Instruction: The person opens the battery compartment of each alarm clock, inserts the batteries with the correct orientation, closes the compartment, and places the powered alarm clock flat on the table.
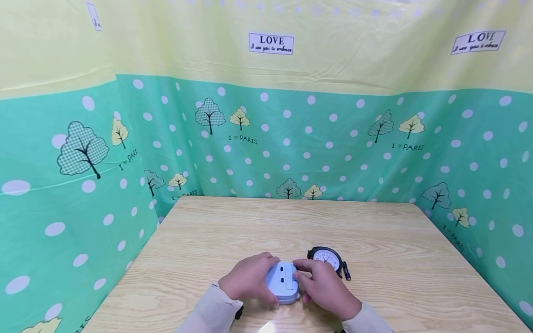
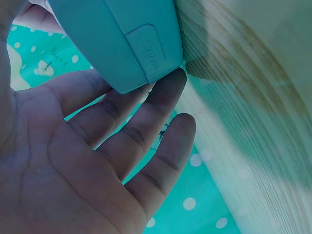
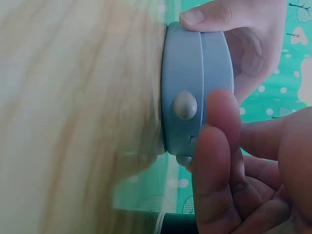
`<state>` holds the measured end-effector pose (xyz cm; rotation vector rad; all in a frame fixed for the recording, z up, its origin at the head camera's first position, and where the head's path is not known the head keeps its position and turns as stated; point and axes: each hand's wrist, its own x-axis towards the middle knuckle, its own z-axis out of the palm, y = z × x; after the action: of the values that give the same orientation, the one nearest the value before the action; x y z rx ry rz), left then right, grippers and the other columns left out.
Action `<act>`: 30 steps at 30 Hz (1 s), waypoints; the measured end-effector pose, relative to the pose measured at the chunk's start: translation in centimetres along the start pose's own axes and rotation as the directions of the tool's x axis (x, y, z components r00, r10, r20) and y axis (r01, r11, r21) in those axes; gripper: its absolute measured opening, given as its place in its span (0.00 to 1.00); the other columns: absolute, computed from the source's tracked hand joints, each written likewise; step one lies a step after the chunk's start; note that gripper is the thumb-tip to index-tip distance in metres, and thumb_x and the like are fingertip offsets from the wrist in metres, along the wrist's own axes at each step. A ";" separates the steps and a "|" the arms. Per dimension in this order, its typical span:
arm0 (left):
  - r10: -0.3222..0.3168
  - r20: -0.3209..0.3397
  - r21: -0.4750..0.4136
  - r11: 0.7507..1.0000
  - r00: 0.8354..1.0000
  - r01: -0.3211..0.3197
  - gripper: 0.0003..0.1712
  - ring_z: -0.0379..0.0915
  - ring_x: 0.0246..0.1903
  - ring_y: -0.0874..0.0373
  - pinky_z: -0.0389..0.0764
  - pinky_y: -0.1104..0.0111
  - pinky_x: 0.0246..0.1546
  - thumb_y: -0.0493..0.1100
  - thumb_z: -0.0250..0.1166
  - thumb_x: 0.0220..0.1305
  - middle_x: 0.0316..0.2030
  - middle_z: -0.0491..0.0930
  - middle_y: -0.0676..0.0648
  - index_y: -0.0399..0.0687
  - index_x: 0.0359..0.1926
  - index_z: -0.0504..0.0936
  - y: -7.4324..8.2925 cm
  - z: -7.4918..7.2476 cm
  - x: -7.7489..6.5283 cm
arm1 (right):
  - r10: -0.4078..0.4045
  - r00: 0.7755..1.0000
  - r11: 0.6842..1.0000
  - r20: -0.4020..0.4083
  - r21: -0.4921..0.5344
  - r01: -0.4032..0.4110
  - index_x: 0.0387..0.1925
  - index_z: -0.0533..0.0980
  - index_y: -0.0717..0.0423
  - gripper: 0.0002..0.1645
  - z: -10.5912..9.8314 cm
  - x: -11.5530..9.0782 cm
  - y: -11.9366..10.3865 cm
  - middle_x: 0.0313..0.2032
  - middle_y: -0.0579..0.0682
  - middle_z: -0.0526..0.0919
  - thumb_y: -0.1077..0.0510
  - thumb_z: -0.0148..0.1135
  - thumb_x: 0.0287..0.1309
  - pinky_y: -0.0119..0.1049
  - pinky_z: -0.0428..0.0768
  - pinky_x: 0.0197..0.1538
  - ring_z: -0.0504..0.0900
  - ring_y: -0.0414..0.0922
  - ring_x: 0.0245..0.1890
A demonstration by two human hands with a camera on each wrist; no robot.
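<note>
A light-blue alarm clock lies back side up on the wooden table, showing a rectangular battery cover and two small dark switches. My left hand grips it from the left, thumb at the near edge and fingers along the far edge. Raised SNOOZE/LIGHT lettering shows on the clock's side in the left wrist view. At its right edge, my right hand pinches beside the battery cover with thumb and forefinger. Two rounded feet stick out of the clock's side in the right wrist view, close by the right fingertips.
A round black clock with a white dial lies just behind the right hand, a short dark piece at its right side. Green and yellow printed curtain surrounds the wooden table at the back and both sides.
</note>
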<state>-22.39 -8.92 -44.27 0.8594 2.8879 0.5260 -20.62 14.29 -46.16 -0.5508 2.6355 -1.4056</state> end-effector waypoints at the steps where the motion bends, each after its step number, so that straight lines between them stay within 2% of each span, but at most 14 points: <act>1: 0.000 0.001 0.000 1.000 1.000 0.000 0.60 0.74 0.41 0.67 0.78 0.70 0.44 0.62 0.88 0.27 0.51 0.81 0.55 0.48 0.65 0.79 0.0 0.0 0.0 | 0.005 1.000 1.000 0.002 0.005 -0.005 0.66 0.75 0.63 0.27 0.0 0.0 0.0 0.56 0.59 0.85 0.54 0.61 0.73 0.36 0.78 0.17 0.84 0.45 0.16; 30: -0.010 0.009 -0.016 1.000 1.000 0.011 0.61 0.74 0.42 0.67 0.79 0.69 0.46 0.63 0.88 0.26 0.52 0.81 0.55 0.47 0.66 0.78 0.0 0.0 0.1 | 0.045 0.998 0.998 -0.039 0.045 -0.043 0.62 0.79 0.62 0.24 0.3 0.2 0.0 0.51 0.59 0.87 0.57 0.67 0.68 0.37 0.81 0.19 0.84 0.45 0.16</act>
<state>-22.45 -8.86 -44.22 0.8419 2.8750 0.5418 -20.70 14.00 -46.36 -0.4622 2.6233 -1.4726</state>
